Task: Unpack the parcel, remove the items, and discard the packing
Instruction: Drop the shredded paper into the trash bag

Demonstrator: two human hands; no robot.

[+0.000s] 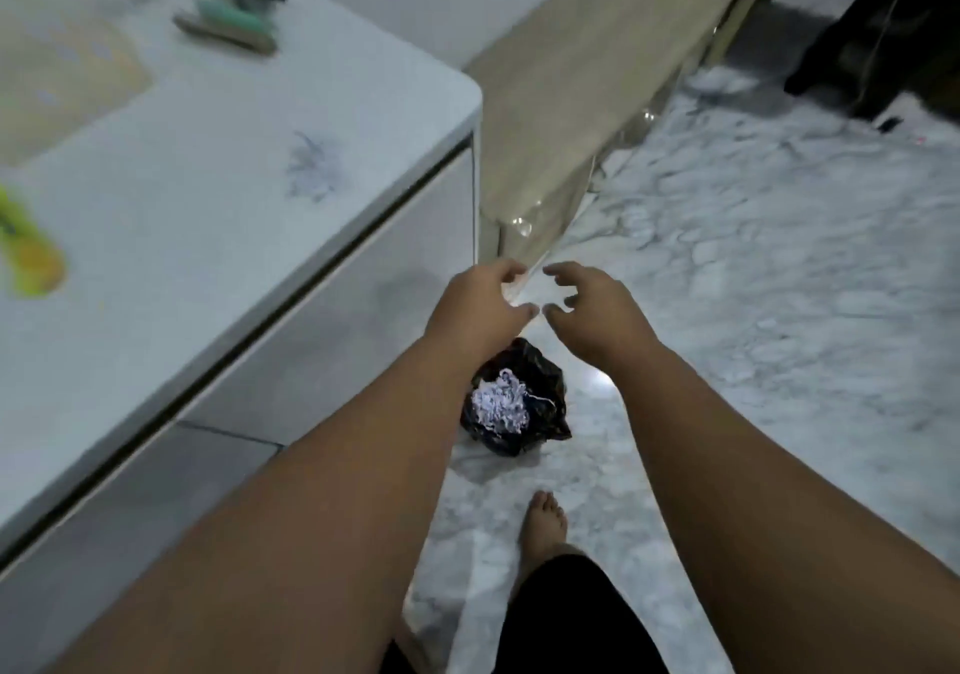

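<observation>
A black plastic bag (540, 377) lies on the marble floor, holding a clump of white shredded paper (500, 406). My left hand (480, 309) and my right hand (597, 309) hover side by side above the bag, fingers spread, with nothing in either. A small heap of shredded paper (314, 171) rests on the white table (208, 205). Several unpacked items (234, 10) lie at the table's far end. A yellow-green object (31, 252), blurred, sits at the left edge.
A flat brown sheet (57, 75) lies at the table's far left. A beige bench wrapped in clear film (582, 86) stands behind the table. My bare foot (543, 528) is on the floor below the bag. Dark furniture (883, 34) fills the top right.
</observation>
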